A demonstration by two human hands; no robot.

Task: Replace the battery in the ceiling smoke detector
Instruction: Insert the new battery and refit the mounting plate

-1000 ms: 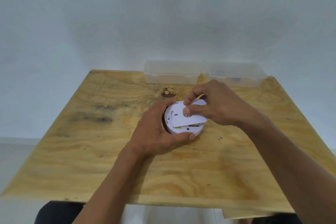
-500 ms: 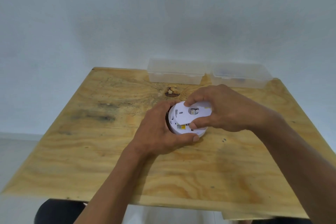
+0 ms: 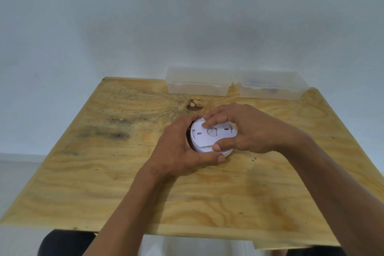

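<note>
Smoke detector point(image 3: 204, 147) lies back-side up on the plywood table point(image 3: 104, 172), a little toward the far edge, about midway between left and right edges.

Left hand point(image 3: 178, 149) wraps the body from the left, fingers curled over the far rim, thumb along the near rim. Judged purpose: a brace, so the housing cannot spin or slide on the wood.

Right hand point(image 3: 247, 131) grasps the white mounting plate point(image 3: 209, 134) on top, fingertips pressing its far-left part, thumb hooked on its near edge. Plate sits nearly flush on the body, a thin seam showing at the near side (whether its tabs are engaged cannot be told). The opposed grip reads as set up for a twist, plate against body.

Battery not visible; compartment is covered by the plate. Whether the plate is going on or coming off cannot be settled from this view.

2 clear plastic boxes point(image 3: 199, 83) stand side by side along the far edge, well apart from the hands, probably parked there to keep the working area free. The right box point(image 3: 272, 86) holds something dark, too blurred to name.
</note>
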